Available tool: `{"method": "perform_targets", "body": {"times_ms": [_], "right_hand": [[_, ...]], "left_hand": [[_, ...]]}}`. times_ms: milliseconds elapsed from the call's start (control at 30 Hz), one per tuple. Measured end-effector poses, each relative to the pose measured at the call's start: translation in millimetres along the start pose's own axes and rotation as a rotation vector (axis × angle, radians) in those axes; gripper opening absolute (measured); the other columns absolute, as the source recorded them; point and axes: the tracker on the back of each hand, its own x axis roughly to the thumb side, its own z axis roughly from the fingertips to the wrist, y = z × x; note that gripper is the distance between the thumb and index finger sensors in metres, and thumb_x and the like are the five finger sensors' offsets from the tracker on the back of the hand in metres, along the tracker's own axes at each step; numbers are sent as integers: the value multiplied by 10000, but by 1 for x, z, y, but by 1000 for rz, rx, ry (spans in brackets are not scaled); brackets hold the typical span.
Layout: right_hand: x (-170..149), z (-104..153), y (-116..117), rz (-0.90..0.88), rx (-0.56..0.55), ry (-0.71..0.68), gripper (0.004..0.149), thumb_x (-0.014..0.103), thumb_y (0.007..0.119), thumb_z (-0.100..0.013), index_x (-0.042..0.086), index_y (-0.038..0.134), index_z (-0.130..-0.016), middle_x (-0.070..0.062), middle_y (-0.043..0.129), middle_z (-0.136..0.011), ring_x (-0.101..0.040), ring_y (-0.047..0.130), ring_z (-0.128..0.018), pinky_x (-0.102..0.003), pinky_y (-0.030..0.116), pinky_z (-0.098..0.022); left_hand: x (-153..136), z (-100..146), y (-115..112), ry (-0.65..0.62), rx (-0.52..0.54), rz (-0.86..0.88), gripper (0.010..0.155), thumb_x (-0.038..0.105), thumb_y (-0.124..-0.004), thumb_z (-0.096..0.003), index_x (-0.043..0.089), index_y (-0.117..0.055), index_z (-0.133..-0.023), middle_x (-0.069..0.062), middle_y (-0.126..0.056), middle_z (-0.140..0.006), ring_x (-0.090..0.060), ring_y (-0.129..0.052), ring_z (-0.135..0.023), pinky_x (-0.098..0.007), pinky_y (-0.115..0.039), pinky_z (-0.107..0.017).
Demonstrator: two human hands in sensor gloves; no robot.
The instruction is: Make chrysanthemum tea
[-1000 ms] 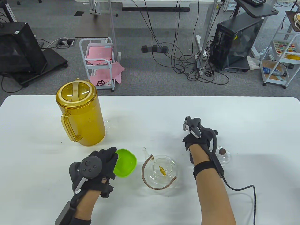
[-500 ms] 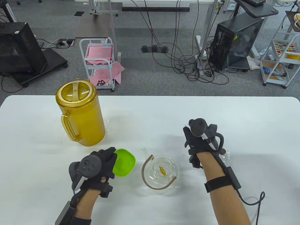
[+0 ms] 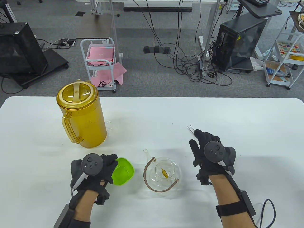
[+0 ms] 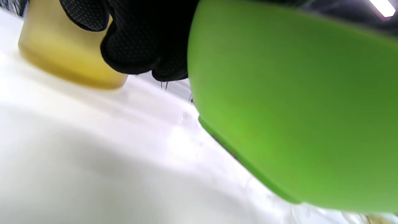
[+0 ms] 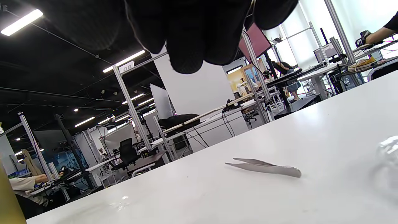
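From the table view, your left hand (image 3: 95, 174) grips the green bowl (image 3: 123, 171) by its near-left rim, fingers curled over the edge, the bowl tilted just left of the glass teapot (image 3: 163, 174). The teapot stands open on the white table (image 3: 152, 114), a yellow chrysanthemum (image 3: 164, 172) lying at its bottom and its brown handle swung toward you. Your right hand (image 3: 210, 152) hovers right of the teapot with fingers stretched forward and loose, holding nothing; the tweezers (image 3: 190, 129) poke out just beyond your fingertips. The amber pitcher (image 3: 80, 114) stands lidded at the far left.

In the left wrist view, your gloved fingers (image 4: 140, 40) clasp the bowl's (image 4: 295, 102) edge; its green underside fills the frame, with the pitcher's base (image 4: 68, 62) blurred behind.

In the right wrist view, your fingers (image 5: 192, 34) hang relaxed above the table (image 5: 311, 140), well clear of the tweezers (image 5: 264, 167), which lie flat on it.
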Motion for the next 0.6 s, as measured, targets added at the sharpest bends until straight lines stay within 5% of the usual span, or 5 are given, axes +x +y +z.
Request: {"method": "perform_targets", "body": {"times_ms": [100,200,500,600], "right_hand": [[-4,-1,6,20,17,0,596,553,678,-564,270,597,-1082,-16,696,-1059,-356,700,-1054,-658,473,-758],[-6,-1,10,29,33,-5,596,555,678,-562,272,598,-1081,-15,699,-1056,-358,697,-1054,-658,473,-758],[-7,-1,4,34,19,-8,590,555,677,-563,274,610,-1077,-16,708,-1051,-360,702,-1050,-659,479,-756],[-9,-1,0,20,10,-1,583,554,678,-564,273,624,-1072,-16,716,-1046,-359,705,-1049,-658,480,-756]], "left_hand": [[-7,-8,-16,-10,-194,-14,401,395,-862,-556,290,-884,-943,-64,-969,-860,-344,-886,-730,-705,-503,-747],[-8,-13,-26,5,-267,-53,399,400,-861,-557,318,-880,-947,-67,-926,-922,-371,-823,-822,-711,-462,-754],[-7,-14,-35,1,-381,-24,429,420,-852,-570,309,-849,-984,-116,-818,-1071,-425,-729,-931,-727,-401,-760],[-5,-12,-35,-11,-380,-38,554,498,-847,-557,298,-749,-1065,-130,-755,-1137,-446,-689,-990,-730,-397,-760]]}}
